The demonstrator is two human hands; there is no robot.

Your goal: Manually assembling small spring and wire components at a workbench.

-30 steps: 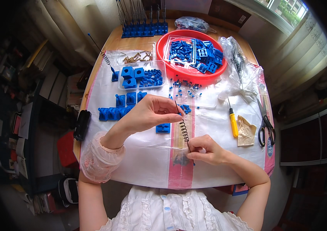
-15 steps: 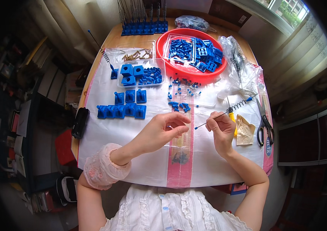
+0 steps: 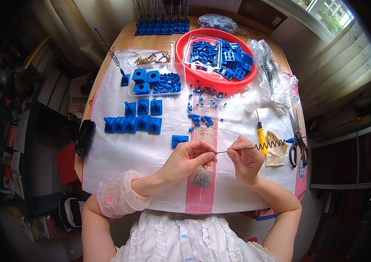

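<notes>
On the near side of the red basin [image 3: 233,86], we see the black spring wire [image 3: 269,145] held slightly aslant between two hands, its coil reaching out to the right. The right hand [image 3: 247,159] curls its fingers round the straight shank, presumably to steady so whippy a length, while the left hand [image 3: 195,156] pinches the end between thumb and fingertips, which we take to be a finer hold for a small tip. Between the basin and the left hand sits a single blue base [image 3: 179,141], and closer to the basin lie loose blue caps [image 3: 203,119], probably strewn there for easy picking. Near and left of the basin, more bases [image 3: 143,123] stand in rows, an order that seems meant for quick reach. Just left of the basin, a clear tub [image 3: 181,90] gathers blue blocks [image 3: 140,76] and small blue pieces [image 3: 167,83], likely so that they do not scatter. Near and right of the basin lie a yellow screwdriver [image 3: 262,136], a beige scrap [image 3: 276,154] and scissors [image 3: 296,126]; the coil and its blue cone [image 3: 290,140] cross in front of these, so we cannot tell whether they touch. The left fingertips cover most of the wire's end. Right of the basin, a crumpled plastic bag [image 3: 280,91] blurs the dark wires [image 3: 271,78] inside, and to the basin's upper left the standing spring pieces [image 3: 155,28] are cut off by the view's edge.
</notes>
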